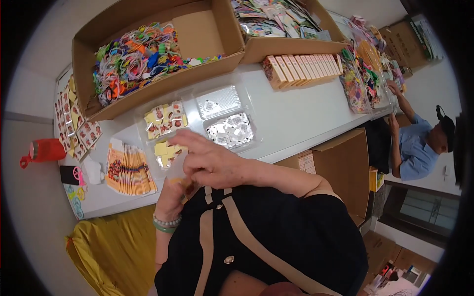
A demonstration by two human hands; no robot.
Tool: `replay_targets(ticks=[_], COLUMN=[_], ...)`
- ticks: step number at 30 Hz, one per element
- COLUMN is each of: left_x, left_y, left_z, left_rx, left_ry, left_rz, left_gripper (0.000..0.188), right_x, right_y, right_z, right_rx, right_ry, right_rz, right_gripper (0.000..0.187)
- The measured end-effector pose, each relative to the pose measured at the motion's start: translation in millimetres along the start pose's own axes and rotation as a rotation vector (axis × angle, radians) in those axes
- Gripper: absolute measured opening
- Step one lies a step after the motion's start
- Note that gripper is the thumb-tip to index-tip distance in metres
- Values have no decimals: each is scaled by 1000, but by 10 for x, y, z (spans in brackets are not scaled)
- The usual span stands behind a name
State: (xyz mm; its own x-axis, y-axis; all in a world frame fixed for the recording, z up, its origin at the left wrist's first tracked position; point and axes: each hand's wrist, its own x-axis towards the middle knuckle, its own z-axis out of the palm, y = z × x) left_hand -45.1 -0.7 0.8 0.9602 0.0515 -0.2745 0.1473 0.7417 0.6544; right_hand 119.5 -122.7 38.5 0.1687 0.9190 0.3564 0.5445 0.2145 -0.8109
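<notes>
I see my right hand crossing over my left hand at the table's near edge, right above a small packet that the left hand pinches. Just behind the hands sits a clear compartment tray, with small cards in its left cells and wrapped pieces in its right ones. Left of the tray lies a fanned stack of cards. Behind the tray stands an open carton of rubber bands, and right of that carton a row of small boxes. Another person sits at the table's far right end.
</notes>
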Motion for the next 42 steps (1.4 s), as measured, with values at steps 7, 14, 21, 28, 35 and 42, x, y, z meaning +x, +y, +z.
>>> replay_targets(ticks=[7, 14, 21, 28, 35, 42], left_x=[72, 20, 192, 139, 119, 138], left_y=[32, 15, -20, -20, 35, 59], left_z=[143, 128, 47, 218, 136, 214], left_rx=[168, -117, 293, 800, 538, 128], left_ry=[144, -131, 332, 424, 255, 174], left_rz=[-60, 113, 367, 419, 267, 288], left_gripper=[93, 99, 35, 33, 38, 43], right_x=[32, -39, -58, -141, -190, -326], right_y=[-45, 118, 78, 116, 20, 121], right_z=[-259, -30, -111, -38, 11, -31], right_rx=[500, 650, 434, 490, 427, 865], right_ry=[-330, -333, -100, 20, -57, -125], right_rz=[214, 332, 271, 650, 563, 662], right_gripper=[28, 49, 36, 22, 41, 48])
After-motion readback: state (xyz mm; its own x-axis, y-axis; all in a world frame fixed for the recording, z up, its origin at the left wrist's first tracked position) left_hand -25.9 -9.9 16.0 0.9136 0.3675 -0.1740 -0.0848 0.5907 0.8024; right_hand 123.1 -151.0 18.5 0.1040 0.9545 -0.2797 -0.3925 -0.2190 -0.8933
